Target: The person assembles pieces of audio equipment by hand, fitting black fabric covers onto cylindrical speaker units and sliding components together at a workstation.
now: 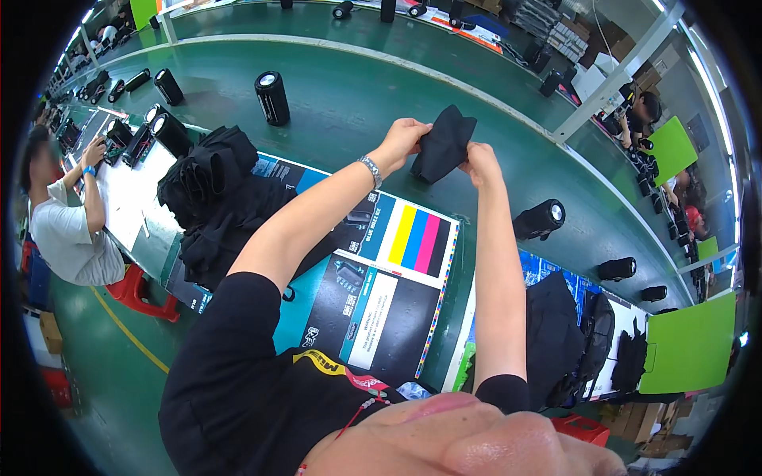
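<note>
A piece of folded black cloth (446, 147) is stretched between my two hands, raised over the green work surface. My left hand (403, 141) pinches its left edge between thumb and fingers. On the other side, the fingers of my right hand (482, 164) close on its right edge. Whether the cloth is a sewn bag cannot be made out. To the left of my left arm lies a heaped pile of similar black cloth (210, 178). A black cylindrical speaker (272, 97) stands beyond the pile, and another speaker (542, 218) is right of my right forearm.
Printed sheets (373, 293) with colour bars cover the near surface. More black cloth (553, 325) lies at the right, beside a lime-green panel (687, 345). A co-worker (67, 210) sits at the left near several speakers. A pale rail (444, 79) runs along the far side.
</note>
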Demonstrator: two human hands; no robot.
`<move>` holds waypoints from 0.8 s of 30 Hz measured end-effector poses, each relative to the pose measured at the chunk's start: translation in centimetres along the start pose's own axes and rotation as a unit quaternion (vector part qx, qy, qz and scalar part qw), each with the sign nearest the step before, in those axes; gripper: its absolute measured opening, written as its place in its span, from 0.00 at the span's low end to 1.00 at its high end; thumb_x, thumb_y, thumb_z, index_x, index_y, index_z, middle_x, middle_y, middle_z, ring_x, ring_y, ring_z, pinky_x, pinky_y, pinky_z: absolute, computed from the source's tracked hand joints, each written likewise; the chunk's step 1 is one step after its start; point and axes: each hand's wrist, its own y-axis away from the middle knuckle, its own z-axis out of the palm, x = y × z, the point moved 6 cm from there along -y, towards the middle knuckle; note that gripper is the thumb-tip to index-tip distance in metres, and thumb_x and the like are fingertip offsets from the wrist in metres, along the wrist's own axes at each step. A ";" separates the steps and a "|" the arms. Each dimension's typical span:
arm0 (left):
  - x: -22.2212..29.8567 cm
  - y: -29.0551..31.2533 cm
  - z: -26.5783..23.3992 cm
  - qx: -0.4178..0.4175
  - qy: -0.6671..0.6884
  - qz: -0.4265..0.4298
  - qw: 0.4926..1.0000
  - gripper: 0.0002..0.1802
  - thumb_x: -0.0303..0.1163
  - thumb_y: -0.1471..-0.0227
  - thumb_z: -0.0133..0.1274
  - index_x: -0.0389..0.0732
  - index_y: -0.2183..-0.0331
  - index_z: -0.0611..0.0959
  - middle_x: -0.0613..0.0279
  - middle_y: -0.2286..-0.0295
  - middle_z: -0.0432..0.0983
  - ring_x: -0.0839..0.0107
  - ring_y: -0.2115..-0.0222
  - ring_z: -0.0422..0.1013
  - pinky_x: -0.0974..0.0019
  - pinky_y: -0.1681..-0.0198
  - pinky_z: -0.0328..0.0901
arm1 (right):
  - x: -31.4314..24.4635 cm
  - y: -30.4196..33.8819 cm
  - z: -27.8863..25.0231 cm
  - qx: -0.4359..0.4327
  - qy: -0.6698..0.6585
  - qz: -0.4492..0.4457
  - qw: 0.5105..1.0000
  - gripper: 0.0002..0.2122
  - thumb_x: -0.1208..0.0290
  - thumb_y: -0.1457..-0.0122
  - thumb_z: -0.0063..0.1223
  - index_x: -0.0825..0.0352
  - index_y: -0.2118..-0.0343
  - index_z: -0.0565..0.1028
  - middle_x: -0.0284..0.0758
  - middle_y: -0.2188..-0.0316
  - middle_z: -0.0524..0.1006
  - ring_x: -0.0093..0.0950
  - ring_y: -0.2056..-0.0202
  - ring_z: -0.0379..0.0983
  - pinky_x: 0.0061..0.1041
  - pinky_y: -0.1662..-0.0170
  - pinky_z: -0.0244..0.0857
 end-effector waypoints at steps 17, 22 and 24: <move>-1.5 -3.8 5.1 -0.142 -0.052 -0.190 0.970 0.19 0.44 0.46 0.54 0.37 0.62 0.77 0.61 0.67 0.77 0.72 0.65 0.74 0.68 0.58 0.68 | 1.7 -2.3 -2.4 0.003 0.271 0.067 0.960 0.06 0.77 0.53 0.46 0.74 0.80 0.73 0.38 0.83 0.72 0.27 0.83 0.69 0.24 0.82 0.61; -2.5 -4.4 5.8 -0.057 -0.077 -0.137 0.986 0.15 0.38 0.46 0.53 0.35 0.64 0.79 0.61 0.68 0.77 0.73 0.66 0.73 0.69 0.60 0.66 | 3.3 -2.5 -4.5 -0.008 0.272 0.081 0.959 0.10 0.67 0.49 0.49 0.70 0.77 0.74 0.32 0.82 0.73 0.23 0.82 0.69 0.20 0.78 0.64; -2.9 -4.5 6.5 -0.069 -0.072 -0.137 0.985 0.14 0.37 0.45 0.52 0.35 0.64 0.79 0.61 0.68 0.77 0.73 0.66 0.72 0.70 0.60 0.66 | 3.9 -2.4 -5.3 0.003 0.249 0.070 0.966 0.09 0.71 0.50 0.48 0.72 0.78 0.74 0.35 0.84 0.72 0.24 0.84 0.68 0.22 0.80 0.62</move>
